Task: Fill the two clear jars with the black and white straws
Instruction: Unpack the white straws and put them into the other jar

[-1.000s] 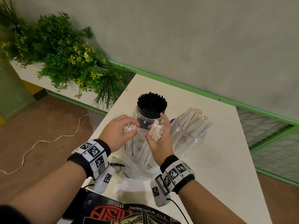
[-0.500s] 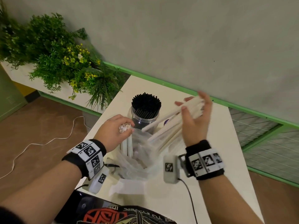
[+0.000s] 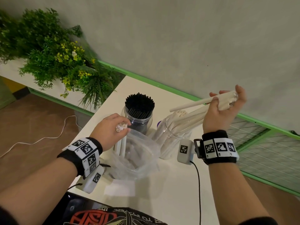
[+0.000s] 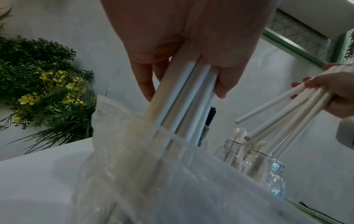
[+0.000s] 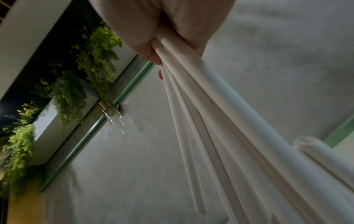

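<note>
Two clear jars stand on the white table [image 3: 170,184]. The left jar [image 3: 138,122] is packed with black straws [image 3: 139,103]. The right jar [image 3: 172,140] holds several white straws [image 4: 239,136]. My right hand [image 3: 227,104] is raised above that jar and grips a bundle of white straws [image 3: 194,104] slanting down toward its mouth; the same bundle [image 5: 210,121] fans out in the right wrist view. My left hand [image 3: 112,129] grips a few upright white straws [image 4: 184,103] whose lower ends stand inside a clear plastic bag [image 3: 138,156].
A planter of green plants with yellow flowers [image 3: 53,59] stands to the left of the table. A grey wall with a green rail [image 3: 162,85] runs behind it. A white cord [image 3: 40,138] lies on the brown floor. A white paper slip [image 3: 120,187] lies near the table's front edge.
My right hand has lifted its bundle of white straws out of the bag and swung it up and right, over the right jar. The left hand stays at the bag with its straws.
</note>
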{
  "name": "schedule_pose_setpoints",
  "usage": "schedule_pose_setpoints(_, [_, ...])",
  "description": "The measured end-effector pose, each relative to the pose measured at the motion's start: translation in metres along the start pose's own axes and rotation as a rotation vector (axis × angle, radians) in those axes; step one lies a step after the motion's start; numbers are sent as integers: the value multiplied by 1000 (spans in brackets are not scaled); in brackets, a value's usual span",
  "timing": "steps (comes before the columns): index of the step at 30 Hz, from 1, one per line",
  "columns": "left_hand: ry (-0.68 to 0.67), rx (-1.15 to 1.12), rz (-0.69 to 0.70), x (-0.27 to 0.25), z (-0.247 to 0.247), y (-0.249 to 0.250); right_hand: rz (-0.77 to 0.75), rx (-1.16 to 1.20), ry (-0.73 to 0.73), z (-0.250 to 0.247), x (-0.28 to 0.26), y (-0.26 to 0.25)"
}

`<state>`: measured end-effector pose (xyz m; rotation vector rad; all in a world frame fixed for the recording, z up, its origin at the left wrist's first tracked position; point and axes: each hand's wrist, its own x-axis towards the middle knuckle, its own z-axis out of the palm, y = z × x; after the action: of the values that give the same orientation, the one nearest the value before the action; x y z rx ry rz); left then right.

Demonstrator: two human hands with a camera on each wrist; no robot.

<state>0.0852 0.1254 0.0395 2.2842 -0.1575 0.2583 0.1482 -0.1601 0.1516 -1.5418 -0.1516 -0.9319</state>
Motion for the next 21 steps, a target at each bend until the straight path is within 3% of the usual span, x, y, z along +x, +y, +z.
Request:
schedule_pose_setpoints(11, [-2, 8, -8, 1, 1, -1, 89, -97, -85, 7, -19, 32])
schedule_pose_setpoints(16, [3, 5, -10, 2, 2, -2, 199, -153, -348, 21, -30, 50])
schedule_pose_setpoints(21, [5, 0, -12, 3, 1, -4, 257, -354, -649, 9, -20, 62])
